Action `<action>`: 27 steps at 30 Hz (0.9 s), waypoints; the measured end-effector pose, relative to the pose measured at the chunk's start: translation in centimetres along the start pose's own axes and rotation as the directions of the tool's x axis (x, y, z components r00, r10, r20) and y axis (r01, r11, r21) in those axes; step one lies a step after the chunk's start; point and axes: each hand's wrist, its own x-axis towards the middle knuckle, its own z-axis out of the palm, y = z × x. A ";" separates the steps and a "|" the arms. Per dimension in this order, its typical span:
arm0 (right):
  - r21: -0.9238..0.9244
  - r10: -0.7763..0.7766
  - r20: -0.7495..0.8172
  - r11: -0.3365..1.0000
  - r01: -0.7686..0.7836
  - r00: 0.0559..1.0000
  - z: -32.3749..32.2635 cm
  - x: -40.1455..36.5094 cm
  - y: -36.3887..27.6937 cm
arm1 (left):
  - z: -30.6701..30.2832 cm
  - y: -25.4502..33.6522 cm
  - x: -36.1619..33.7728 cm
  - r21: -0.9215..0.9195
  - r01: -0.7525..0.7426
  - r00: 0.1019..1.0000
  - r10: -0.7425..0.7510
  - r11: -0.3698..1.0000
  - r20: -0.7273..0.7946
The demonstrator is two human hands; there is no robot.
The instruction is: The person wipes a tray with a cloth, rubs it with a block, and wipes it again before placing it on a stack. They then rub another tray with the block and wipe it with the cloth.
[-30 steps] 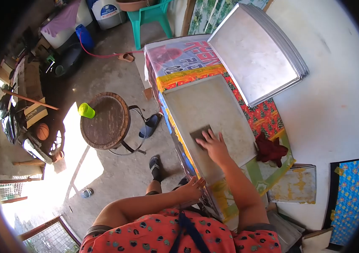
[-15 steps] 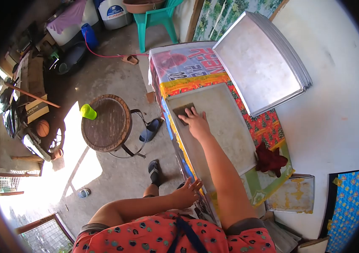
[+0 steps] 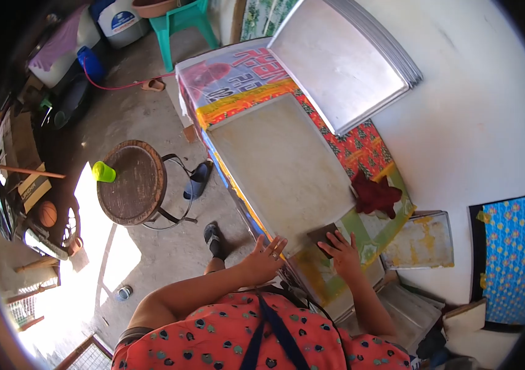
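Note:
At the near end of the table, my right hand (image 3: 341,251) holds a brown rectangular pad (image 3: 322,239) under its outstretched fingers. The pad is just past the near edge of a large, shallow metal tray (image 3: 281,166), over the green cover. The tray lies flat with a dull, smudged surface. My left hand (image 3: 264,262) is by the table's left edge, its fingers apart and nothing in them. A crumpled dark red cloth (image 3: 375,194) rests beside the tray's near right corner.
A stack of metal trays (image 3: 342,61) leans against the wall at the table's far right. On the left stands a round wooden stool (image 3: 132,185) with a lime green cup (image 3: 103,172). A stained tray (image 3: 419,240) leans low by the wall. Slippers (image 3: 198,180) lie on the floor.
My right hand has come from the tray's far left part to its near end, bringing the brown pad along. The whole view has shifted; my left hand stays near the table edge.

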 end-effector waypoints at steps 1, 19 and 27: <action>-0.002 0.006 -0.060 1.000 -0.006 0.998 -0.5 -0.3 0.2 | -0.2 0.5 0.5 0.004 -0.021 1.000 0.021 1.000 -0.002; -0.049 -0.148 0.104 0.987 0.154 0.983 5.1 7.0 7.1 | 2.6 3.8 2.6 0.065 0.060 0.996 -0.064 0.996 0.058; -0.029 -0.150 0.082 0.988 0.152 0.985 3.1 9.3 7.0 | 2.9 3.8 3.4 0.142 0.059 0.966 -0.093 0.988 0.242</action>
